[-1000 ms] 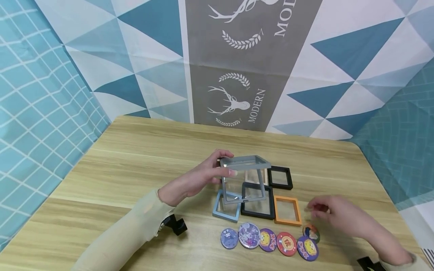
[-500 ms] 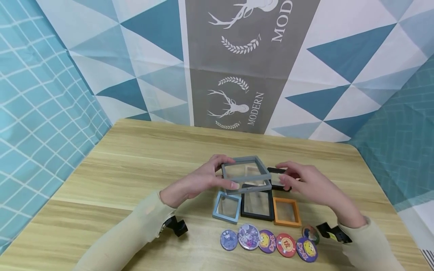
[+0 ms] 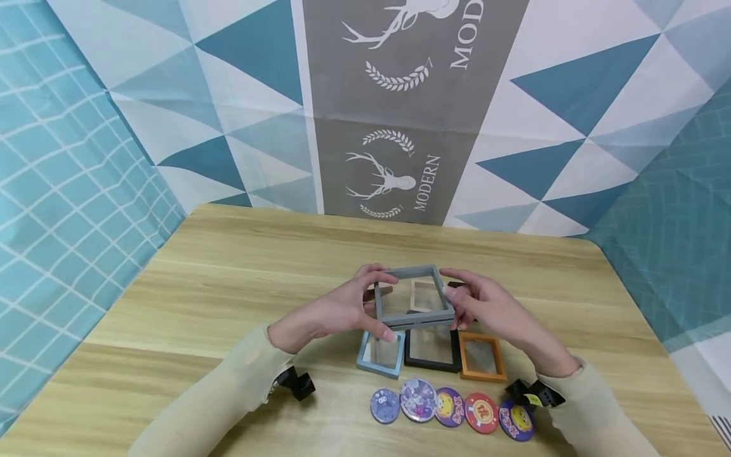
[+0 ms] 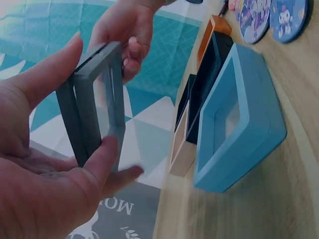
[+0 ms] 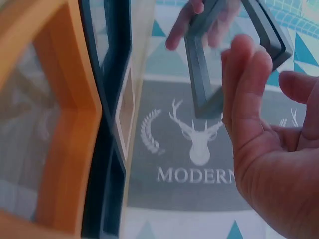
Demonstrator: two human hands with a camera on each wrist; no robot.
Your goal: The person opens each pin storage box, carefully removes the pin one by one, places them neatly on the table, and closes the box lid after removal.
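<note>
My left hand [image 3: 342, 311] grips a grey display frame [image 3: 419, 319] by its left side, thumb at the front corner and fingers toward the back. The frame is raised above the table, its two halves folded together with a thin gap showing at the edge in the left wrist view. My right hand [image 3: 493, 308] holds the frame's right edge between thumb and fingers. Beneath lie a light blue frame [image 4: 264, 114], a larger black frame [image 3: 432, 365], an orange frame [image 5: 75, 144] and a pale frame [image 3: 412, 296] seen through the clear film. A smaller black frame [image 3: 455, 285] is mostly hidden by my right hand.
Nearer the front lies a row of round badges: a blue one [image 3: 385, 406], a large lilac one [image 3: 419, 400], a purple one [image 3: 450, 407], a red one [image 3: 481, 412] and another purple one [image 3: 516, 420]. Patterned cloth [image 3: 257, 95] hangs behind the wooden table [image 3: 257, 254].
My right hand has come from beside the orange frame to the grey frame's right edge. The grey frame's halves, spread apart before, have folded together. The rearmost badge is now covered by my right wrist.
</note>
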